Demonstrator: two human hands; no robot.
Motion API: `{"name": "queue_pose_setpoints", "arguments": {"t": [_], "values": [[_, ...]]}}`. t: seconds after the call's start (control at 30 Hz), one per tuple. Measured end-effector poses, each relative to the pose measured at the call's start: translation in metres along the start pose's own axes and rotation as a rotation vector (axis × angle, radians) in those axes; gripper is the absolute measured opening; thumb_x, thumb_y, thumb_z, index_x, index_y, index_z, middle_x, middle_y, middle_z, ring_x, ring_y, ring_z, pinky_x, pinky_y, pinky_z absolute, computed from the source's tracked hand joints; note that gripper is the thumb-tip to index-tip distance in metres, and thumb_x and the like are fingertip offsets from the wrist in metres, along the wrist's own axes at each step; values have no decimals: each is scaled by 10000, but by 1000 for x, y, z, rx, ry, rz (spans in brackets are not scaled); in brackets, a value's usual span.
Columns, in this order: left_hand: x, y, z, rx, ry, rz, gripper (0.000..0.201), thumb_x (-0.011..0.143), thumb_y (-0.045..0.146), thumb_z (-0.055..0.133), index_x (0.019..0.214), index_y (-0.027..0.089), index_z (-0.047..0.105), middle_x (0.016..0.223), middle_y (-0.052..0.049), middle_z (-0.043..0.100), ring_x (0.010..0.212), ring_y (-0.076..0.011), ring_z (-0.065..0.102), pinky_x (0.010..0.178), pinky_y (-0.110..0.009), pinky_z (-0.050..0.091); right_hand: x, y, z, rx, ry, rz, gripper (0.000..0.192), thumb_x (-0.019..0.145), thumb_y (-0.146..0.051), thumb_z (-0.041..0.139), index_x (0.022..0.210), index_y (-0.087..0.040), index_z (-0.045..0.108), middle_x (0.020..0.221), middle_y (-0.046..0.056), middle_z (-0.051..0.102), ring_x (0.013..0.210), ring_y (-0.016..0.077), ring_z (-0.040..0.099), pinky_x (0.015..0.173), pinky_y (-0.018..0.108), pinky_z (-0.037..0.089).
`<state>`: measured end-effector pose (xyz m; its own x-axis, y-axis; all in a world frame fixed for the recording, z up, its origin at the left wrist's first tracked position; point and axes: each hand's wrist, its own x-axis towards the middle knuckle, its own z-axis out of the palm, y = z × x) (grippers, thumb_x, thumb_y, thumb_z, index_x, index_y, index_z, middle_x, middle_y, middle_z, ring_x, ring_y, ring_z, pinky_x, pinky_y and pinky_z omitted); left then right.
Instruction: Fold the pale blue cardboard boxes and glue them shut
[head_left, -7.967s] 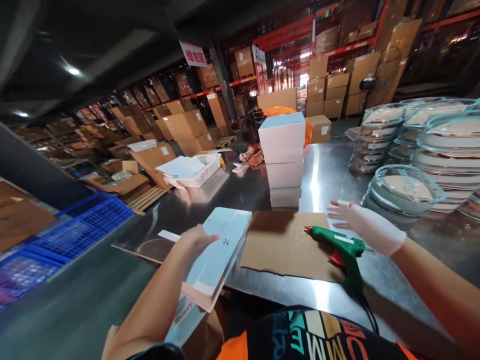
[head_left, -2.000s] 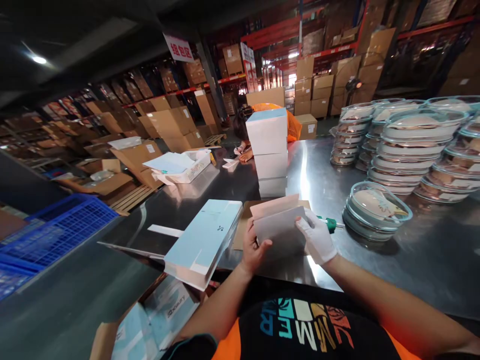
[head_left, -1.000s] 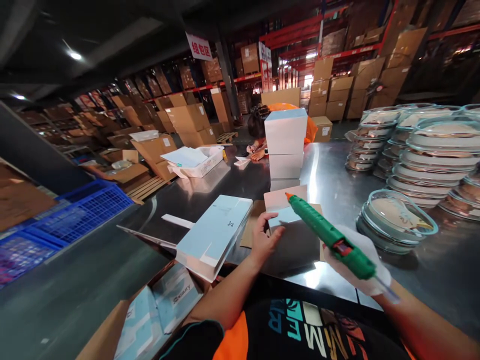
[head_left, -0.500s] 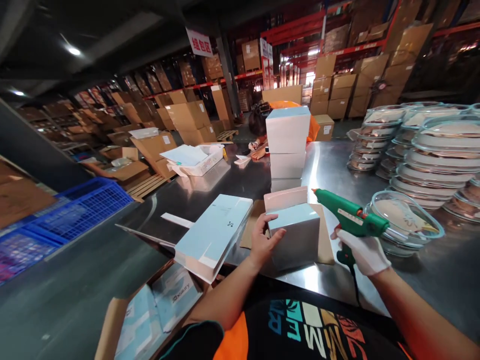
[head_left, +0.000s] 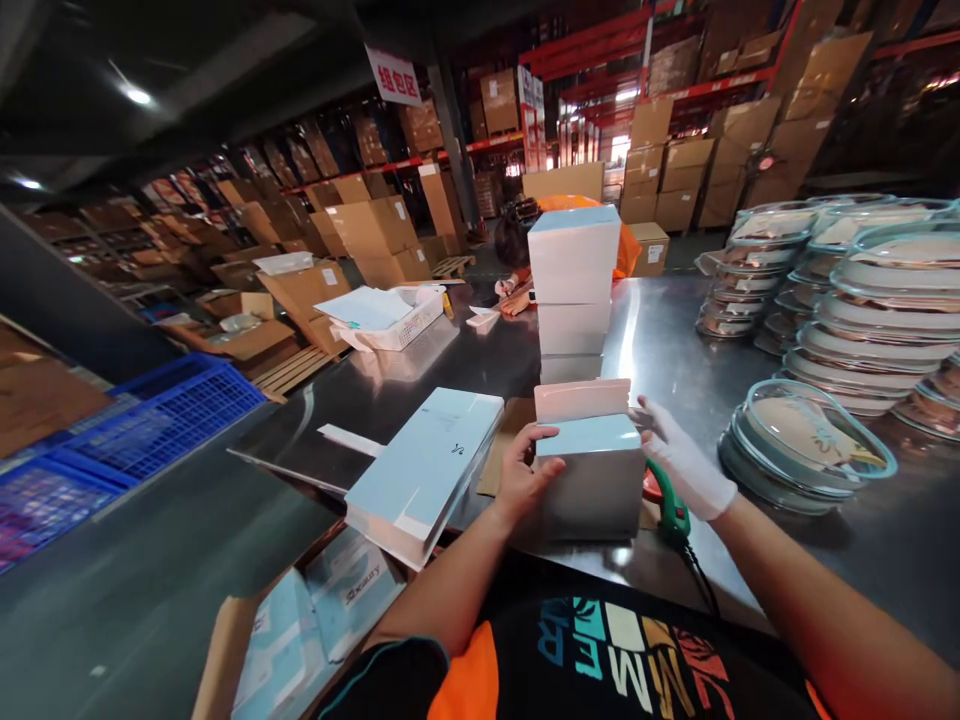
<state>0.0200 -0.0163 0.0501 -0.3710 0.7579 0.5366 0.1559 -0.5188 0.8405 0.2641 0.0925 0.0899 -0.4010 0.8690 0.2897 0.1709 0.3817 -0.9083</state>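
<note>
A box with a pale blue top and grey-white sides stands on the metal table, its pinkish-white flap raised at the back. My bare left hand grips the box's left side, thumb on the near edge and fingers behind. My right hand, in a white glove, is at the upper right corner of the box with its fingers stretched out. Under that hand rests a green glue gun, its front part hidden by hand and box. Brown cardboard lies under and beside the box.
Flat pale blue boxes lie to the left, above an open carton. Glass dishes stand stacked at right. White boxes are piled ahead, before a co-worker in orange. A white basket sits farther left.
My right hand has let go of the glue gun, which now lies down beside the box. That hand has moved left to the box's right edge. My left hand stays on the box.
</note>
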Motion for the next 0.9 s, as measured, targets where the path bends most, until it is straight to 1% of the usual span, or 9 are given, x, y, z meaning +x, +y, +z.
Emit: {"name": "queue_pose_setpoints", "arguments": {"t": [0.13, 0.27, 0.43, 0.5, 0.57, 0.63, 0.7, 0.77, 0.9], "values": [[2, -6, 4, -42, -4, 50, 630, 750, 756, 882, 1025, 218, 701, 1254, -127, 712, 1183, -311, 715, 1020, -435, 556, 9, -22, 25, 104, -155, -78, 713, 776, -675, 826, 1329, -254, 668, 1423, 122, 740, 1363, 366, 671, 1197, 528, 521], [7, -9, 5, -88, 71, 165, 638, 776, 685, 913, 1158, 252, 643, 1197, -90, 735, 1230, -298, 726, 1094, -487, 551, 3, -10, 13, 58, -166, -186, 518, 716, -523, 943, 1113, -261, 739, 1462, 120, 725, 1413, 366, 642, 1255, 547, 463], [18, 1, -11, 102, -272, 338, 369, 955, 598, 786, 1033, 239, 818, 1128, -114, 818, 1287, -319, 710, 1142, -565, 537, -6, 0, 3, 86, -296, -325, 230, 954, -437, 781, 1122, -290, 835, 1557, 124, 673, 1440, 313, 647, 1203, 520, 522], [19, 4, -15, 116, -313, 366, 316, 991, 548, 760, 1013, 244, 844, 1113, -114, 843, 1295, -322, 711, 1155, -591, 530, -11, 2, 6, 86, -309, -354, 191, 993, -402, 737, 1119, -317, 852, 1533, 119, 690, 1410, 302, 673, 1172, 491, 548], [17, 3, -16, 95, -310, 360, 292, 981, 531, 778, 1023, 252, 856, 1112, -113, 853, 1309, -331, 710, 1164, -605, 527, -19, 7, 11, 60, -248, -346, 234, 954, -396, 762, 1165, -330, 839, 1570, 118, 661, 1433, 316, 655, 1169, 484, 552], [13, 1, -17, 57, -293, 320, 335, 952, 563, 801, 1106, 270, 853, 1168, -116, 851, 1361, -343, 687, 1188, -605, 513, -30, 16, 19, 3, -170, -250, 507, 838, -390, 826, 1339, -334, 767, 1567, 129, 654, 1407, 352, 667, 1146, 510, 575], [8, 0, -20, 19, -260, 220, 546, 920, 633, 803, 1351, 302, 772, 1352, -126, 803, 1436, -350, 647, 1235, -600, 480, -38, 24, 26, -59, -136, -122, 787, 700, -373, 862, 1464, -327, 677, 1414, 139, 740, 1269, 403, 735, 1070, 563, 625], [6, 2, -28, -7, -211, 100, 826, 894, 691, 798, 1597, 323, 568, 1603, -152, 645, 1526, -355, 575, 1287, -585, 432, -37, 20, 26, -69, -122, -56, 823, 650, -385, 868, 1447, -354, 663, 1274, 117, 792, 1172, 443, 769, 1018, 608, 647], [10, 20, -56, -6, -68, 21, 936, 890, 709, 796, 1642, 263, 460, 1707, -213, 508, 1583, -374, 506, 1303, -558, 411, 13, -56, 3, 27, 96, -163, 696, 721, -457, 902, 1361, -354, 648, 1255, 78, 803, 1175, 413, 780, 1014, 592, 648]]}}
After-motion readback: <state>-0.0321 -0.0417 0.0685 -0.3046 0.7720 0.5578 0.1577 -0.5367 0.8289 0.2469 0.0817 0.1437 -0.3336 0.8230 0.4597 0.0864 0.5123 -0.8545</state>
